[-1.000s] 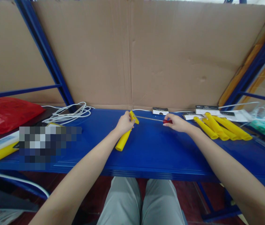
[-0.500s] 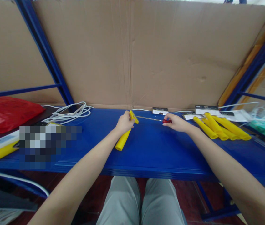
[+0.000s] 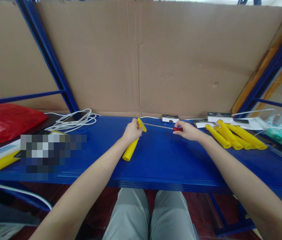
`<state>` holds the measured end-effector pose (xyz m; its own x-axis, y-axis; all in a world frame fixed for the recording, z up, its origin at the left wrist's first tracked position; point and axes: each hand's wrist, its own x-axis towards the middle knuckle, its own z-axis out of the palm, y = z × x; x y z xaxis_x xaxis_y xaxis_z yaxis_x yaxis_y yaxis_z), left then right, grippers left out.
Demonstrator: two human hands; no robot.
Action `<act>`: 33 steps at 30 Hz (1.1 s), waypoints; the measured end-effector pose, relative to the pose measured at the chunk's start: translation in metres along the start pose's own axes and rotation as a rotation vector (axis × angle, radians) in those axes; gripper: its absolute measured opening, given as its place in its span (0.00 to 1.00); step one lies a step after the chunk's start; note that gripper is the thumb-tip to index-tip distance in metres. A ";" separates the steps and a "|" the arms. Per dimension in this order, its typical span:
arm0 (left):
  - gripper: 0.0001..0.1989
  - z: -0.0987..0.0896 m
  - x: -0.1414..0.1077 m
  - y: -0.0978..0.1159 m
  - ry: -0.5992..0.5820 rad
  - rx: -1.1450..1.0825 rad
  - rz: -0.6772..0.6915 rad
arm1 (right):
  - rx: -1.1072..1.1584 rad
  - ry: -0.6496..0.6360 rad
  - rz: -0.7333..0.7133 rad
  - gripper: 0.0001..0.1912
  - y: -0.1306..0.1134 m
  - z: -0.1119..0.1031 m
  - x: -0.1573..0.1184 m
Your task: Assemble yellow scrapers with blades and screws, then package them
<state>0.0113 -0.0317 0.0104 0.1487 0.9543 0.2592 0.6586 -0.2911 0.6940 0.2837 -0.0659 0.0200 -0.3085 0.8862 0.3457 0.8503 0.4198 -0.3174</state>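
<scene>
My left hand [image 3: 131,130] is closed around a yellow tool with a round, tube-like handle [image 3: 130,151] and a flat crosspiece [image 3: 142,125] at its far end. The handle's near end points toward me, low over the table. In my right hand [image 3: 187,130], closed fingers grip the red handle of a screwdriver [image 3: 178,129]. Its long thin metal shaft runs left, and its tip meets the yellow crosspiece; the exact contact point is too small to make out. My left fingers hide the upper part of the yellow handle.
Several yellow tube-handled pieces [image 3: 233,135] lie on the blue table [image 3: 165,160] at the right, with black-and-white cards [image 3: 220,117] behind. Another small card [image 3: 170,118] stands at the back. White cable [image 3: 72,123] and a red bag [image 3: 11,121] lie left. Cardboard [image 3: 180,60] walls the rear.
The yellow crosspiece has shifted or turned very slightly to the left at the screwdriver's tip. Both hands keep their hold and stay nearly in place.
</scene>
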 end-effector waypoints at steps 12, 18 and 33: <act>0.09 0.000 0.000 -0.001 0.024 0.038 0.045 | -0.019 0.003 -0.006 0.06 0.000 0.000 -0.001; 0.09 0.001 0.000 -0.001 0.029 0.087 0.059 | -0.008 -0.003 -0.006 0.06 0.000 0.000 -0.001; 0.14 -0.003 -0.008 0.007 0.019 0.266 0.122 | -0.022 -0.008 0.007 0.06 -0.006 -0.011 -0.005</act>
<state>0.0124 -0.0411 0.0150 0.2268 0.9113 0.3438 0.8074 -0.3733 0.4569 0.2850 -0.0745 0.0301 -0.3059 0.8907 0.3362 0.8618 0.4091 -0.2999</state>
